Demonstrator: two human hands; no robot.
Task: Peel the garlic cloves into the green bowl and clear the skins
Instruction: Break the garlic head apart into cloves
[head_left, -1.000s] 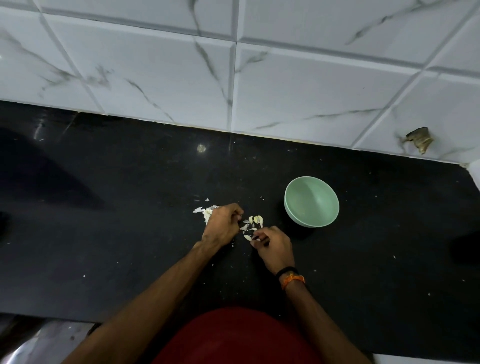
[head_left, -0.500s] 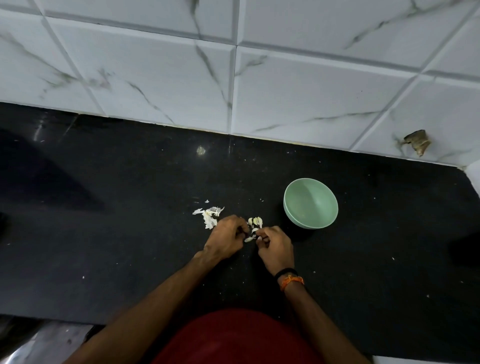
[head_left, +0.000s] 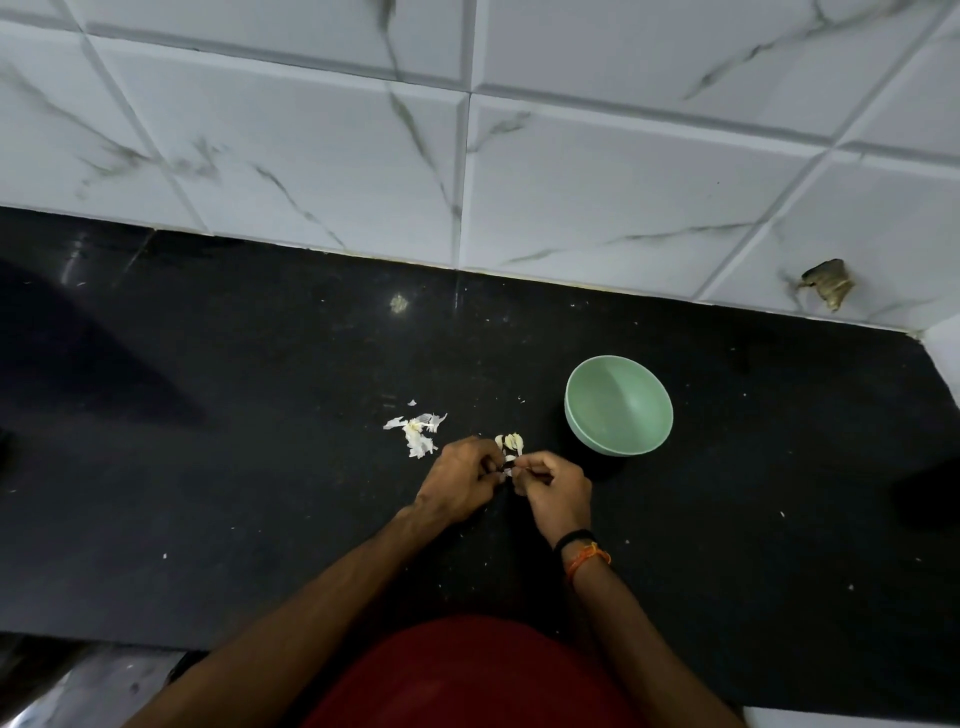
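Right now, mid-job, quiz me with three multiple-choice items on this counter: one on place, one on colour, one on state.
1. Where does the green bowl stand relative to both hands?
A. left
B. right and further back
C. between them

2. What colour is the countertop?
A. black
B. white
C. wooden brown

3. What is in the bowl?
A. peeled cloves
B. skins
C. nothing visible

Answers: 1 B, it stands beyond the right hand, away from the left hand. 2 A, dark against the white tiles. 3 C, its inside shows bare; garlic cloves and skins lie on the counter.
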